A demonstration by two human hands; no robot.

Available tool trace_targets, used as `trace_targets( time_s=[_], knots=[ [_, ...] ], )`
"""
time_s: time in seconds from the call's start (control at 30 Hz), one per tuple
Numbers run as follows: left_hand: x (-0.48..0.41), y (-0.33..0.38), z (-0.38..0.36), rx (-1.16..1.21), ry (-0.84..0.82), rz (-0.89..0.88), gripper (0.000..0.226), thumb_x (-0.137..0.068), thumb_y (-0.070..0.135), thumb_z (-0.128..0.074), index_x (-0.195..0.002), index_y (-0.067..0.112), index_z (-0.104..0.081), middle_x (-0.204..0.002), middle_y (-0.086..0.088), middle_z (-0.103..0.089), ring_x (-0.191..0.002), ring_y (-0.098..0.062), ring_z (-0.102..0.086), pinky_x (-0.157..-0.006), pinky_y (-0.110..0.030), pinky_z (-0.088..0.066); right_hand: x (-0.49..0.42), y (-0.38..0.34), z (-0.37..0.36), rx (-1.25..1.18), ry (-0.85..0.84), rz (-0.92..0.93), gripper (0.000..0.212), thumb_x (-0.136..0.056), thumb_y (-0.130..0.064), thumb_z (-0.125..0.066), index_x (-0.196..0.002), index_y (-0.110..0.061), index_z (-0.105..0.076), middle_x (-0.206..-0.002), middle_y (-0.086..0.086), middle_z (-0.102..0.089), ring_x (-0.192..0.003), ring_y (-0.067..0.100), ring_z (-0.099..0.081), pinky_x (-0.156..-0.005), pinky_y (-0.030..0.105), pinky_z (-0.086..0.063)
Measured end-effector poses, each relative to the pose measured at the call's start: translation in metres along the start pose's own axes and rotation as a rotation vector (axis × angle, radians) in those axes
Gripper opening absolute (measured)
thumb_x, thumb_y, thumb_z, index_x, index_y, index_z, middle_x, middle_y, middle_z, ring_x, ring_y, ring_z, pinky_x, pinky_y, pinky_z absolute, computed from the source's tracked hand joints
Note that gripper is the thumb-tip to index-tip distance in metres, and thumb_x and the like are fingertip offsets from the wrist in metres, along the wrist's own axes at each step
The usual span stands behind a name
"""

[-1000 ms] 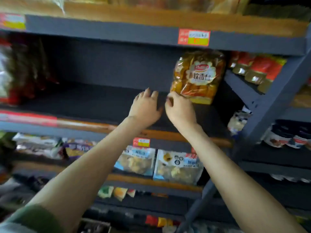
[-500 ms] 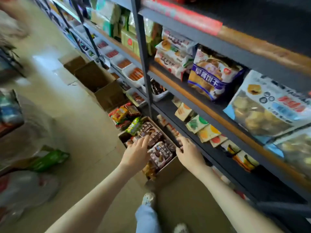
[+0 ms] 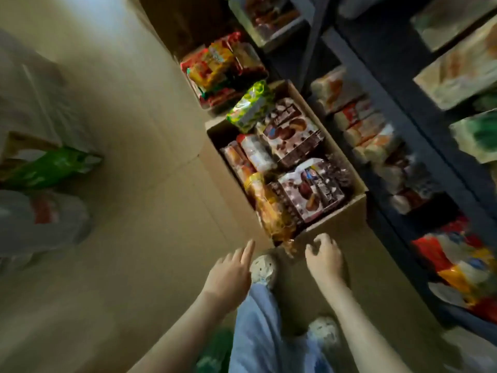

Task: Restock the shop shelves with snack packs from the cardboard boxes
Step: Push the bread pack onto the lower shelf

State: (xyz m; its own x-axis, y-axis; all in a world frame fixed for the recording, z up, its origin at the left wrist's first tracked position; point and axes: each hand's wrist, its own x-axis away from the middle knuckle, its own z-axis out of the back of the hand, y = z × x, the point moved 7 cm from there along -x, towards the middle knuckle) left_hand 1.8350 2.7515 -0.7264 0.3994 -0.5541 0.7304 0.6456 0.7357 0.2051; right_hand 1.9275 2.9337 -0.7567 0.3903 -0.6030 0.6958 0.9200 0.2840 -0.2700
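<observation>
Below you, the floor (image 3: 129,238) is stretching out smooth and tan on the left, giving your arms wide open room on that side. On the right, the dark shelves (image 3: 398,135) are running along the aisle, their blurred crinkly packs sitting close to the edge. The box (image 3: 341,214) is standing on the floor just beside the bottom shelf, a rectangular carton of plain brown cardboard with its top open and its near wall facing you. Inside it, glossy film packs are lying crowded together: a brown pack (image 3: 309,192) near the front, an orange pack (image 3: 271,211) leaning against the near left corner and sticking out over the rim, and a green pack (image 3: 251,106) resting at the far end. Beyond it, a second heap of red and yellow packs (image 3: 217,68) is sitting on the floor. Your left hand (image 3: 228,278) is hovering short of the box, fingers loosely extended, holding nothing. Your right hand (image 3: 325,257) is hovering in front of the near wall, fingers curled, also gripping nothing.
</observation>
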Motion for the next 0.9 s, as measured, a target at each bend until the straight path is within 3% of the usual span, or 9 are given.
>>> trace_targets(
  time_s=[0.17, 0.23, 0.33, 0.43, 0.53, 0.6, 0.73, 0.83, 0.9],
  knots=[
    [-0.062, -0.033, -0.045, -0.03, 0.002, -0.032, 0.074, -0.1, 0.019, -0.038, -0.152, 0.014, 0.014, -0.151, -0.006, -0.031, -0.132, -0.022, -0.039, -0.104, -0.032, -0.034, -0.074, 0.006, -0.101, 0.014, -0.223, -0.144, 0.082, -0.087, -0.035, -0.067, -0.15, -0.014, -0.019, -0.137, 0.017, -0.047, -0.126, 0.036, -0.045, -0.1, 0.042, -0.039],
    [-0.078, -0.04, -0.053, -0.032, 0.003, -0.019, 0.074, -0.1, 0.019, -0.037, -0.151, 0.013, 0.016, -0.154, -0.008, -0.026, -0.135, -0.023, -0.035, -0.108, -0.033, -0.032, -0.091, 0.011, -0.122, 0.078, -0.249, -0.156, 0.073, -0.091, -0.029, -0.061, -0.148, -0.011, -0.019, -0.132, 0.018, -0.052, -0.122, 0.036, -0.05, -0.097, 0.044, -0.043],
    [-0.088, -0.038, -0.052, -0.06, 0.084, -0.05, 0.085, -0.091, 0.012, -0.052, -0.152, 0.009, 0.007, -0.153, -0.015, -0.031, -0.133, -0.028, -0.041, -0.107, -0.037, -0.035, -0.098, 0.005, -0.118, 0.193, -0.131, -0.047, 0.029, -0.096, -0.016, -0.049, -0.124, -0.007, -0.045, -0.115, 0.017, -0.061, -0.11, 0.035, -0.058, -0.086, 0.042, -0.049],
    [-0.086, -0.024, -0.038, -0.099, 0.309, -0.147, 0.103, -0.062, 0.0, -0.073, -0.15, 0.007, -0.021, -0.139, -0.022, -0.05, -0.119, -0.034, -0.057, -0.097, -0.043, -0.047, -0.079, -0.02, -0.086, 0.261, 0.029, 0.195, 0.022, -0.091, -0.005, -0.053, -0.112, -0.005, -0.059, -0.105, 0.014, -0.063, -0.106, 0.033, -0.056, -0.081, 0.038, -0.046],
    [-0.078, -0.002, -0.007, -0.156, 0.432, -0.248, 0.095, -0.063, -0.001, -0.064, -0.149, 0.01, -0.024, -0.147, -0.024, -0.039, -0.13, -0.037, -0.047, -0.105, -0.05, -0.039, -0.036, -0.058, -0.037, 0.247, 0.235, 0.489, 0.023, -0.071, 0.009, -0.071, -0.09, -0.002, -0.068, -0.08, 0.014, -0.064, -0.079, 0.035, -0.062, -0.063, 0.037, -0.052],
    [-0.069, 0.012, 0.018, -0.183, 0.475, -0.274, 0.096, -0.066, 0.002, -0.065, -0.15, 0.013, -0.02, -0.151, -0.022, -0.035, -0.136, -0.036, -0.04, -0.109, -0.052, -0.032, -0.006, -0.077, -0.002, 0.233, 0.331, 0.636, 0.025, -0.065, 0.011, -0.073, -0.085, -0.004, -0.069, -0.073, 0.011, -0.063, -0.07, 0.032, -0.061, -0.057, 0.036, -0.053],
    [-0.045, 0.043, 0.078, -0.159, 0.509, -0.321, 0.118, -0.063, 0.027, -0.084, -0.153, 0.017, -0.01, -0.154, -0.021, -0.029, -0.142, -0.035, -0.029, -0.112, -0.057, -0.023, 0.063, -0.097, 0.074, 0.267, 0.445, 0.87, 0.017, -0.081, -0.001, -0.058, -0.091, -0.006, -0.07, -0.076, 0.008, -0.062, -0.073, 0.024, -0.055, -0.061, 0.032, -0.048],
    [-0.011, 0.078, 0.122, -0.164, 0.552, -0.433, 0.128, -0.059, 0.043, -0.087, -0.153, 0.017, -0.004, -0.155, -0.02, -0.026, -0.144, -0.037, -0.022, -0.113, -0.061, -0.023, 0.119, -0.098, 0.136, 0.319, 0.545, 1.025, 0.025, -0.091, -0.006, -0.047, -0.089, -0.009, -0.071, -0.073, 0.006, -0.059, -0.071, 0.023, -0.049, -0.064, 0.033, -0.043],
    [0.017, 0.104, 0.151, -0.112, 0.577, -0.474, 0.126, -0.059, 0.043, -0.088, -0.152, 0.015, -0.009, -0.152, -0.021, -0.029, -0.142, -0.039, -0.023, -0.113, -0.062, -0.021, 0.152, -0.093, 0.18, 0.324, 0.609, 1.058, 0.035, -0.099, -0.005, -0.039, -0.089, -0.009, -0.072, -0.07, 0.006, -0.058, -0.066, 0.025, -0.052, -0.061, 0.036, -0.045]
  ],
)
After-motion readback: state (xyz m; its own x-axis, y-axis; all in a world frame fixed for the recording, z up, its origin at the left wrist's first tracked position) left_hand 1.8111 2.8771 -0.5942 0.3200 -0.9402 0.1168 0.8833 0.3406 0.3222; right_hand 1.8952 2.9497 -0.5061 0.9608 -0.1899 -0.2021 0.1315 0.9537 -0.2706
